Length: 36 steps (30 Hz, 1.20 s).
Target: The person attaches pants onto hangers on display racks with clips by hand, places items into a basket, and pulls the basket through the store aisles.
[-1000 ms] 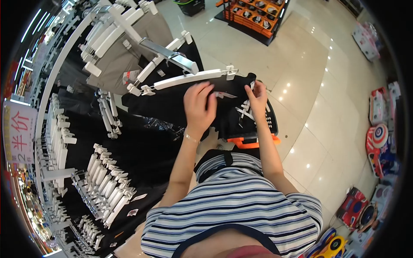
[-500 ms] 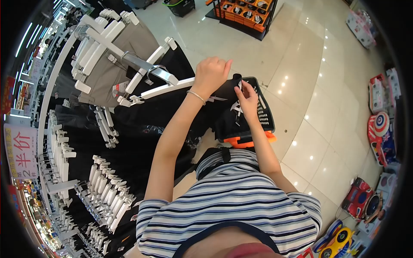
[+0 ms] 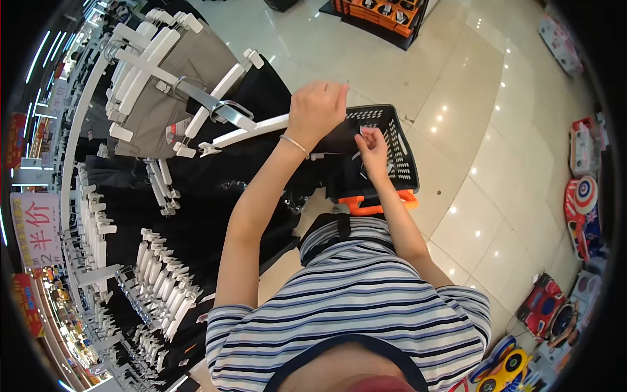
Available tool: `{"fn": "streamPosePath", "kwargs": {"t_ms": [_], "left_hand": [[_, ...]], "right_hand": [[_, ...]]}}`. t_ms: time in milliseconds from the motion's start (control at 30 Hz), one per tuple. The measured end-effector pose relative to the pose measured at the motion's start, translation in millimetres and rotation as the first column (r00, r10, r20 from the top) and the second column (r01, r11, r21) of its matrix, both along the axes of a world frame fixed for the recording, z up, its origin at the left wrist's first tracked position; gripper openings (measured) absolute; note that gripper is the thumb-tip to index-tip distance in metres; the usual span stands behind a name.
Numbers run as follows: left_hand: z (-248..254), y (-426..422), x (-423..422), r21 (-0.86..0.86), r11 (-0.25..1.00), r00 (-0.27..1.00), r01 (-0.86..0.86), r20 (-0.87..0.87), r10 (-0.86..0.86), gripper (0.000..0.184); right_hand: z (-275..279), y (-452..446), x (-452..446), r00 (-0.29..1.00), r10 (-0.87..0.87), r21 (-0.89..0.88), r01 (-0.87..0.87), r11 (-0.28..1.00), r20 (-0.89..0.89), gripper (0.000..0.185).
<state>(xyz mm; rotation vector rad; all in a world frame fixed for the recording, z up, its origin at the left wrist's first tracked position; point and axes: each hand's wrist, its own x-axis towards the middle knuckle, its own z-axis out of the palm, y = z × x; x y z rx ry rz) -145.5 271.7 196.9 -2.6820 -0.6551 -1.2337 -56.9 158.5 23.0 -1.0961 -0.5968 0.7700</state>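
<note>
My left hand [image 3: 318, 111], with a bracelet at the wrist, is closed at the right end of a white clip hanger [image 3: 251, 130]. Black garments [image 3: 258, 166] hang below and around this hanger. To the right, my right hand [image 3: 373, 153] has its fingers pinched on a small pale piece that looks like a tag [image 3: 364, 130], beside dark cloth [image 3: 339, 140]. Beneath that hand stands a black shopping basket [image 3: 406, 147] with an orange handle [image 3: 362, 206]. White pieces and dark cloth show inside it, partly hidden by my hand.
A metal rack arm [image 3: 196, 98] with grey trousers [image 3: 189, 62] juts out at the left, above rows of white hangers [image 3: 157, 281]. An orange display stand [image 3: 385, 16] is at the top. Boxed toys [image 3: 581, 209] line the right side of the tiled floor [image 3: 483, 157].
The black cloth by my right hand has shifted left and down, uncovering the basket's far rim. My right hand has lowered slightly. My left hand stays at the hanger, a little further left.
</note>
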Motion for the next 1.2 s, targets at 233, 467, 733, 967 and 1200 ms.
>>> {"fn": "streamPosePath", "kwargs": {"t_ms": [233, 467, 733, 967, 1200], "left_hand": [[4, 22, 4, -0.027, 0.999, 0.997, -0.020, 0.075, 0.022, 0.022], [-12, -38, -43, -0.017, 0.976, 0.961, 0.219, 0.176, -0.213, 0.014], [-71, -51, -82, -0.687, 0.726, 0.993, -0.030, 0.065, 0.102, 0.008], [-55, -71, -85, -0.827, 0.460, 0.723, -0.324, -0.530, -0.444, 0.050], [-75, -93, -60, -0.651, -0.725, 0.951, 0.224, 0.310, 0.015, 0.033]], "right_hand": [[18, -36, 2, 0.992, 0.120, -0.085, -0.117, 0.990, 0.041, 0.009], [39, -56, -3, 0.998, 0.054, -0.064, -0.051, 0.997, 0.036, 0.011], [43, -64, 3, 0.873, 0.166, 0.213, -0.074, 0.974, -0.459, 0.013], [81, -88, -11, 0.984, -0.013, 0.109, -0.007, 0.994, 0.175, 0.015], [97, -105, -36, 0.766, 0.037, 0.172, -0.191, 0.966, 0.642, 0.012]]}}
